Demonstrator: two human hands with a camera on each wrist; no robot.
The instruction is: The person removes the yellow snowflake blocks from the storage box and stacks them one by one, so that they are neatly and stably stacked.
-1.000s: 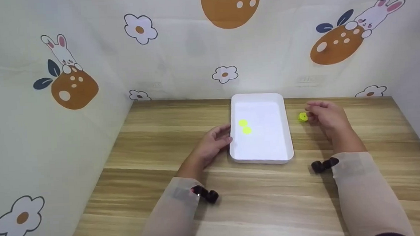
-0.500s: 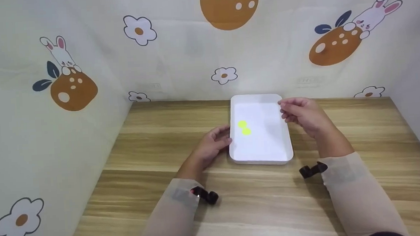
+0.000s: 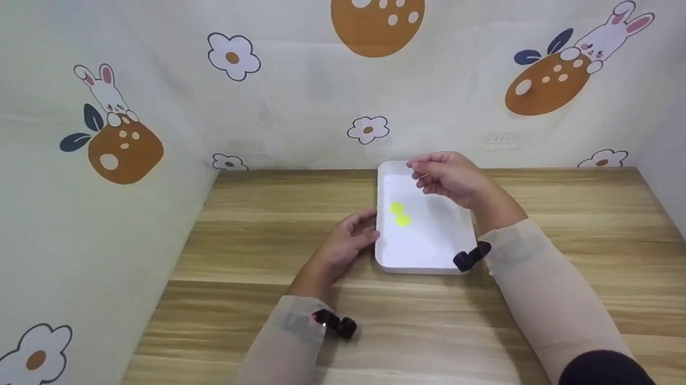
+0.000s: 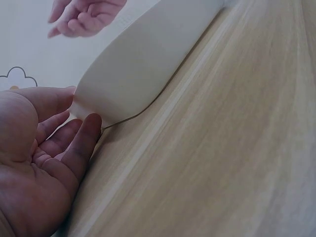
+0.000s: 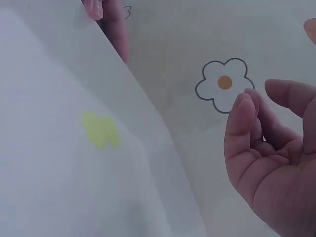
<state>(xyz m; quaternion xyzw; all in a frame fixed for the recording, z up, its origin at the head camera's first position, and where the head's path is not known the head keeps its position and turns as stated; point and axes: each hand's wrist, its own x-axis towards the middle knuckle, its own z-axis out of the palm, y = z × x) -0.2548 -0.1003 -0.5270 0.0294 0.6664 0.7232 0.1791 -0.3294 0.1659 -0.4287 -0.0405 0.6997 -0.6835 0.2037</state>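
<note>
A white tray point(image 3: 430, 247) lies on the wooden table, holding two flat yellow pieces point(image 3: 402, 220) side by side toward its left. My left hand point(image 3: 346, 246) rests at the tray's left edge; in the left wrist view its thumb and fingertips touch the outer wall. Over the far part of the tray hovers my right hand point(image 3: 446, 177), fingers loosely bent, with nothing showing between them. In the right wrist view its thumb and index fingertips point(image 5: 270, 88) stand apart. My right forearm covers the spot where another yellow piece lay earlier.
The wooden table point(image 3: 250, 234) reaches back to a curtain point(image 3: 301, 100) printed with flowers, oranges and rabbits, just behind the tray. Black wrist cameras point(image 3: 472, 256) stick out from both sleeves.
My right hand has moved left from the yellow piece beside the tray to above the tray. That piece no longer shows. My left hand has stayed at the tray's edge.
</note>
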